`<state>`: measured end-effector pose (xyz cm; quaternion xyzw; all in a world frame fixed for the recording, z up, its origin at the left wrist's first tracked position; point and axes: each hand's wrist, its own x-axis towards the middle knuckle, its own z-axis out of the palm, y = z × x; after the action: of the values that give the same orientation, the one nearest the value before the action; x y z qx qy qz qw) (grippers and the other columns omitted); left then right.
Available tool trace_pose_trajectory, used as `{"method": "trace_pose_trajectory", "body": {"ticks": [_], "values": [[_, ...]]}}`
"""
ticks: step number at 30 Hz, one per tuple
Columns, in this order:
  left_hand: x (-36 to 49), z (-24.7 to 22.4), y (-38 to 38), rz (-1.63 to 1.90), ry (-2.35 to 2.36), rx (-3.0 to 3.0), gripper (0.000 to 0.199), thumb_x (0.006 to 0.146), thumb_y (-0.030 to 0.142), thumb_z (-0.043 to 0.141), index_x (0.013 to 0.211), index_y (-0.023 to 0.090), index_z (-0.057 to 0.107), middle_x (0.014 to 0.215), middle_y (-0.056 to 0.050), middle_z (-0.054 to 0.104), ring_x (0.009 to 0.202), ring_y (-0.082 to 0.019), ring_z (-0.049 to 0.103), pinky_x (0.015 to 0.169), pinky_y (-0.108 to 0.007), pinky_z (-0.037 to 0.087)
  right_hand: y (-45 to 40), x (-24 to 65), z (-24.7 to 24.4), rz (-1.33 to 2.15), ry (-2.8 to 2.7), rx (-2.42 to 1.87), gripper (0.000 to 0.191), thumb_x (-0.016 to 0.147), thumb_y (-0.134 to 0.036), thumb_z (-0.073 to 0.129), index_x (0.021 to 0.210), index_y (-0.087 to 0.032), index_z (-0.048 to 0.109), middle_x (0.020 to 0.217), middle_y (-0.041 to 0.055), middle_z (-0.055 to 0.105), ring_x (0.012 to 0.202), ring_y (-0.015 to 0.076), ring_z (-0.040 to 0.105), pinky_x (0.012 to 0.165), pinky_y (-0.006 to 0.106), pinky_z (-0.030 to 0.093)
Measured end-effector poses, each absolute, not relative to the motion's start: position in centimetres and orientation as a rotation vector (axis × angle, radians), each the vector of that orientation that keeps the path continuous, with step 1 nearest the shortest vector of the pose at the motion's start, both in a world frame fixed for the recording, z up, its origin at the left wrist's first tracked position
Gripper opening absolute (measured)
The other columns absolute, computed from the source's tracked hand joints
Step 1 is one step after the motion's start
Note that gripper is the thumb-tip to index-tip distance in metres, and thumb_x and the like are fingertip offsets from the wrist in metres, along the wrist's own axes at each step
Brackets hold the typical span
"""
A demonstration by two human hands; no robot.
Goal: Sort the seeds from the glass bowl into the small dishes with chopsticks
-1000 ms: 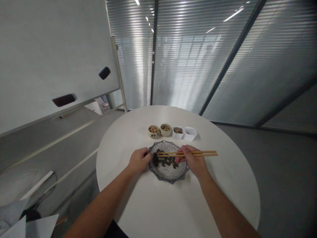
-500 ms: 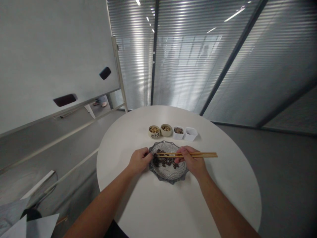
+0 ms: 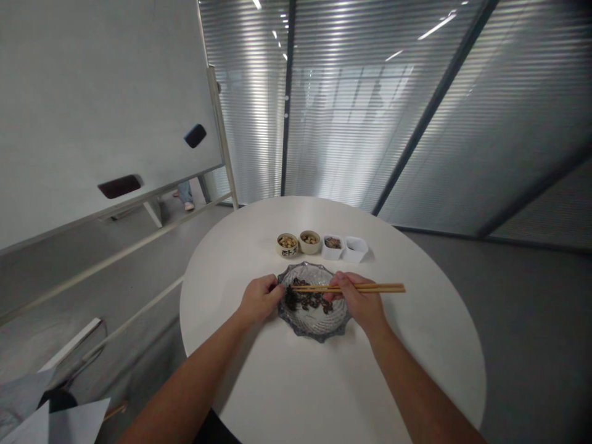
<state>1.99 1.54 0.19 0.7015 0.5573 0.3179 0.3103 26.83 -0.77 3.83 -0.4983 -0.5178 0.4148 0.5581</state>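
- Chopsticks (image 3: pixel 383 287) in the right hand (image 3: pixel 363 305) have drawn closer together since the frame half a second ago; a narrow gap showed between them then, and now they lie almost side by side.
- Right fingers are closed around the sticks, which point leftward over the bowl. Whether the tips pinch anything is too small to tell.
- Left hand (image 3: pixel 260 299) grips the rim on its own side, thumb uppermost; its other fingers are partly hidden. This hold matches the earlier frame.
- Glass bowl (image 3: pixel 314 327), scalloped at the edge, sits on the white round table (image 3: pixel 287 382) between both hands. Dark pieces (image 3: pixel 308 301) lie inside it, gathered toward the left and middle.
- Possible trouble: a piece could slip if the tips cross or squeeze unevenly; a sideways push might carry pieces over the rim near the left thumb; a loosened left grip could let the bowl slide.
- Beyond it stand two beige cups (image 3: pixel 287 252) and two white tubs (image 3: pixel 332 253) in a row, where they were.
- Farther off, below the whiteboard (image 3: pixel 115 92), a person's lower leg (image 3: pixel 185 193) and shoe are now plainer than before.
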Motion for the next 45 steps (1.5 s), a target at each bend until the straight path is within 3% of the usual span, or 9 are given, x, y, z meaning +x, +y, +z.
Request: {"method": "trace_pose_trajectory", "body": {"ticks": [10,16,27,38,45], "values": [[2.0,0.3,1.5,0.853,1.478,1.856,0.027,0.085,0.037,0.051,0.065,0.019,0.049,0.059,0.004,0.044,0.061,-0.012,0.043,0.058,-0.025,0.027,-0.8,26.9,4.3,0.975,-1.129,-1.156,0.05,0.078,-0.068,0.073,0.068,-0.019,0.071,0.054,0.0052,0.071,0.048,0.0241,0.071,0.052,0.035,0.064],[2.0,0.3,1.5,0.853,1.475,1.847,0.029,0.086,0.038,0.05,0.065,0.019,0.049,0.059,0.004,0.044,0.062,-0.012,0.043,0.058,-0.025,0.027,-0.6,29.2,5.2,0.845,-0.991,-1.056,0.044,0.08,-0.059,0.076,0.068,-0.017,0.072,0.056,0.0057,0.071,0.046,0.0214,0.07,0.048,0.033,0.063],[2.0,0.3,1.5,0.846,1.492,1.877,0.029,0.086,0.038,0.05,0.064,0.019,0.048,0.06,0.004,0.044,0.062,-0.012,0.042,0.058,-0.025,0.027,3.1,37.7,5.5,0.34,-0.626,-0.986,0.034,0.082,-0.041,0.075,0.061,-0.016,0.065,0.051,0.002,0.064,0.04,0.0185,0.065,0.045,0.032,0.063],[2.0,0.3,1.5,0.855,1.481,1.879,0.027,0.085,0.036,0.05,0.064,0.019,0.047,0.06,0.004,0.044,0.062,-0.012,0.043,0.059,-0.026,0.028,3.9,37.8,4.4,0.557,-0.684,-0.912,0.043,0.084,-0.054,0.073,0.069,-0.014,0.065,0.053,0.0025,0.067,0.044,0.0209,0.069,0.05,0.036,0.065],[1.9,0.4,1.5,0.842,1.488,1.871,0.028,0.086,0.037,0.05,0.065,0.019,0.049,0.06,0.004,0.045,0.062,-0.012,0.044,0.059,-0.026,0.027,0.6,31.0,4.7,1.004,-0.954,-0.945,0.05,0.08,-0.066,0.073,0.073,-0.016,0.07,0.06,0.0061,0.073,0.047,0.022,0.071,0.048,0.034,0.063]]}}
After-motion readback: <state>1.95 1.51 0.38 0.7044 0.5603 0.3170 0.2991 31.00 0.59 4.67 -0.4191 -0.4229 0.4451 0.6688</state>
